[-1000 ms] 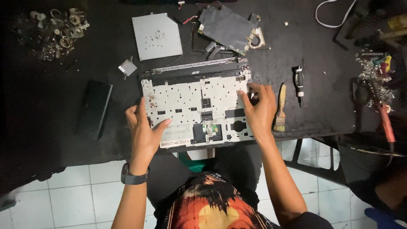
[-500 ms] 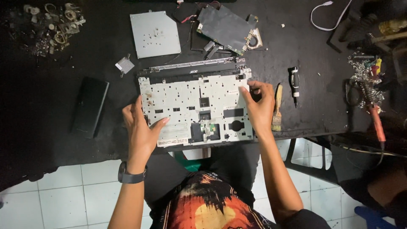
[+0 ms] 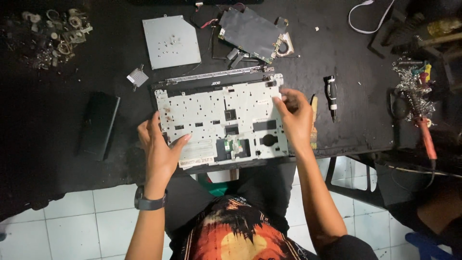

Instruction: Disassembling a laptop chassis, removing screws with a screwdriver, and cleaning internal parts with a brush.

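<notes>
A silvery-grey laptop chassis panel (image 3: 219,120) lay flat near the front edge of the black worktable (image 3: 57,159), directly ahead of the person and slightly raised over a dark base whose hinge strip showed along its 12 o'clock edge. The panel was a stamped metal sheet, roughly rectangular, peppered with small holes and slots, with several dark rectangular cut-outs, a round opening toward 4 o'clock, a small green circuit piece near its lower middle and a white label strip along its 6 o'clock edge; rust-coloured specks marked its left border. The left hand (image 3: 158,147) gripped the panel's left edge at about 8 o'clock, thumb lying across the top surface and fingers curled around the side. The right hand (image 3: 296,115) held the right edge at about 3 o'clock, fingers bent and pinching the upper right corner. A dark watch (image 3: 148,202) circled the left wrist. At 12 o'clock from the panel lay a dark circuit board (image 3: 252,32) with a fan, and at 11 o'clock a grey metal plate (image 3: 171,41) dotted with loose screws. A black battery pack (image 3: 98,125) sat well apart at 9 o'clock, a screwdriver (image 3: 331,96) just beyond the right hand at 3 o'clock, and a brush (image 3: 314,123) touching that hand's far side.
</notes>
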